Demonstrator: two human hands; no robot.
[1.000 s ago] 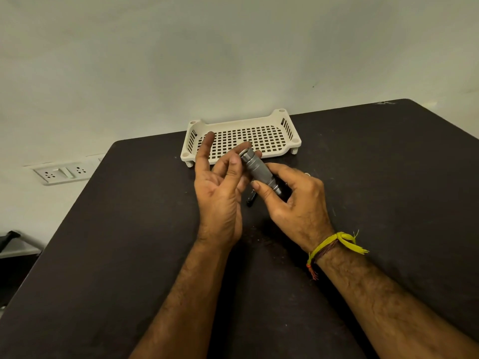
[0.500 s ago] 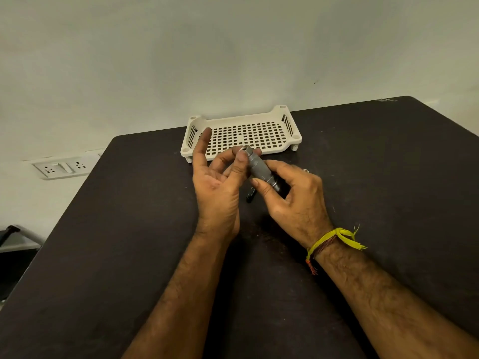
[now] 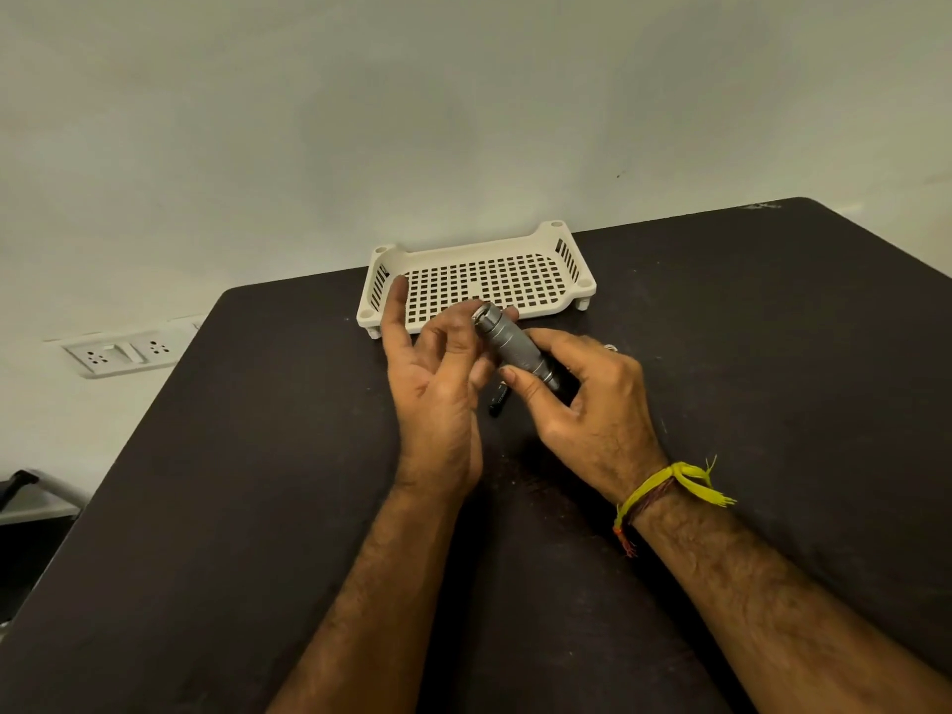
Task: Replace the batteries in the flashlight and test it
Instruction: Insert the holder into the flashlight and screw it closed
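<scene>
Checking the head view, the only one I've got: right hand (image 3: 592, 404) grips the grey flashlight (image 3: 515, 347) by its lower barrel, fingers curled round it, holding it tilted above the black table (image 3: 257, 481). Left hand (image 3: 438, 389) pinches at the upper end, thumb and middle fingers on the rim, index finger sticking straight up. A small dark piece (image 3: 498, 399) lies on the table under the hands; can't tell if it's a battery or a cap. White tray (image 3: 572, 260) behind them. My read: mid-job, end piece being worked, test not yet done.
</scene>
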